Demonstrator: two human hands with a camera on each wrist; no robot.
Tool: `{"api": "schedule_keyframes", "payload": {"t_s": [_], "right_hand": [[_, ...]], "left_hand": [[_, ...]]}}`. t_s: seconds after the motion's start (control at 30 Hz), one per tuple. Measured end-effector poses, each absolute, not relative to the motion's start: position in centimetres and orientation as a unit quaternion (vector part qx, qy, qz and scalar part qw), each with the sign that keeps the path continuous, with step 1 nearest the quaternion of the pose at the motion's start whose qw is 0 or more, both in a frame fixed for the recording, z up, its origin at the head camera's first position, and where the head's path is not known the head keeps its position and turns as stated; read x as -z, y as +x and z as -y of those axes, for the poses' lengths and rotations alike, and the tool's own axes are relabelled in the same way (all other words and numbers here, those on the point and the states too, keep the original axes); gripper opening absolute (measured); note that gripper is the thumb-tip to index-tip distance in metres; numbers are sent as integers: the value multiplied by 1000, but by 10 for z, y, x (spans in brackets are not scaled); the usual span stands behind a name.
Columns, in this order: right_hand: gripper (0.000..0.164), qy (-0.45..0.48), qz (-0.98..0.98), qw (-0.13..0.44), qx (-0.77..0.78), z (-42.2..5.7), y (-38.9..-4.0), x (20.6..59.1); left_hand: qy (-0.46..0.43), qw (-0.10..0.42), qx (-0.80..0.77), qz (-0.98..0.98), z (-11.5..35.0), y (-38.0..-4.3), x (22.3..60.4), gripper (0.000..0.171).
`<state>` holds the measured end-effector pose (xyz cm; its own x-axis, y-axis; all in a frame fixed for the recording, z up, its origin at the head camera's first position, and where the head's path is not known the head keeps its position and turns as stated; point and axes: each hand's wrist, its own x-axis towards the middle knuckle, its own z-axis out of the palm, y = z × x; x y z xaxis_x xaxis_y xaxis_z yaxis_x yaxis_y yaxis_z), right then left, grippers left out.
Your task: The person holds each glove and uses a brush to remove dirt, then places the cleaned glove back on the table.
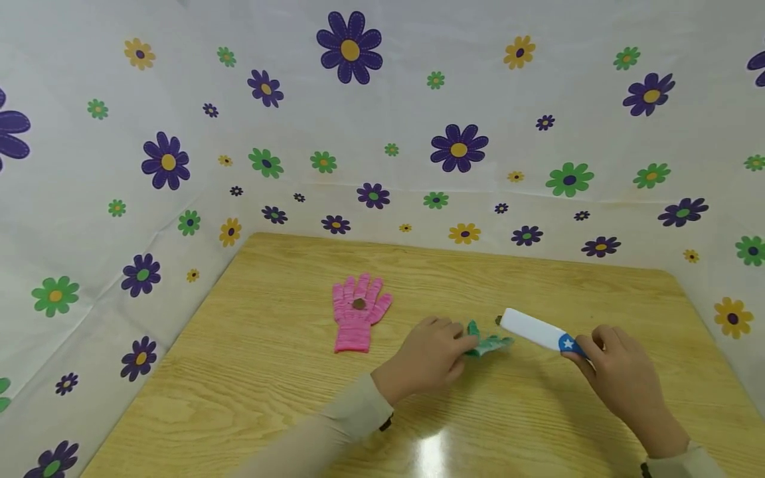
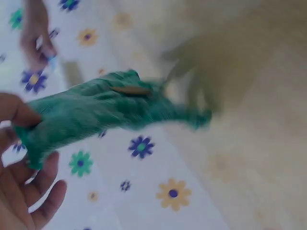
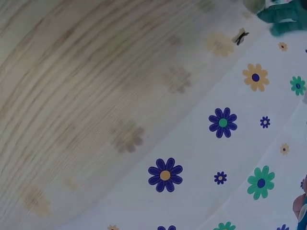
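Note:
My left hand (image 1: 430, 358) pinches a green glove (image 1: 493, 344) by one end, over the middle of the table. In the left wrist view the green glove (image 2: 91, 112) looks crumpled and blurred, with a brown patch on it. My right hand (image 1: 624, 372) grips the blue, white-starred end of a long white tool (image 1: 532, 328), whose exact kind I cannot tell. Its small dark tip points left, just above the green glove. At the right wrist view's edge only part of the right hand (image 3: 298, 205) shows. A pink glove (image 1: 352, 325) lies flat, a brown spot on it.
The wooden table (image 1: 269, 398) carries all these things. White cloth (image 1: 406, 106) with purple, green and yellow flowers rises behind the table and along its sides. The pink glove lies left of the left hand.

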<state>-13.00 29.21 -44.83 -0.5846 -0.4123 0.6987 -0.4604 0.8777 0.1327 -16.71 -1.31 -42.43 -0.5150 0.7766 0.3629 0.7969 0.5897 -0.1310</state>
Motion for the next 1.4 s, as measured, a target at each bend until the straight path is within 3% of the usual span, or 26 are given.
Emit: {"api": "schedule_keyframes", "payload": {"t_s": [0.07,0.13,0.27,0.4,0.57,0.67,0.87,1.1,1.2,1.3,1.4], "right_hand": [[66,229,893,387,-35,-294,-130,446],[69,210,897,387,-42,-296,-129,443],[73,181,904,383,-54,-300,-128,438],[74,174,908,377,-58,-302,-127,437],[74,188,907,372,-59,-299,-127,440],[74,194,906,372,-63,-297,-127,441],[74,196,904,372,-72,-294,-130,443],[74,197,908,361,-77,-289,-130,445],[75,198,911,353,-78,-287,-129,445],[74,201,912,349,-80,-285,-129,445],[72,204,911,348,-85,-285,-129,446]], "left_hand": [[-400,221,115,882,16,-172,413,15],[-331,204,242,889,20,-175,405,9],[-159,70,476,862,34,-178,410,6],[-29,-77,524,848,54,-179,439,27],[-36,-175,435,883,78,-168,470,56],[-76,-214,394,890,84,-158,474,60],[-65,-301,523,795,77,-152,479,59],[-83,-331,534,774,60,-149,483,57],[-108,-312,464,822,55,-148,484,62],[-145,-230,302,914,53,-147,481,67],[-218,-123,122,960,51,-146,477,60]]}}
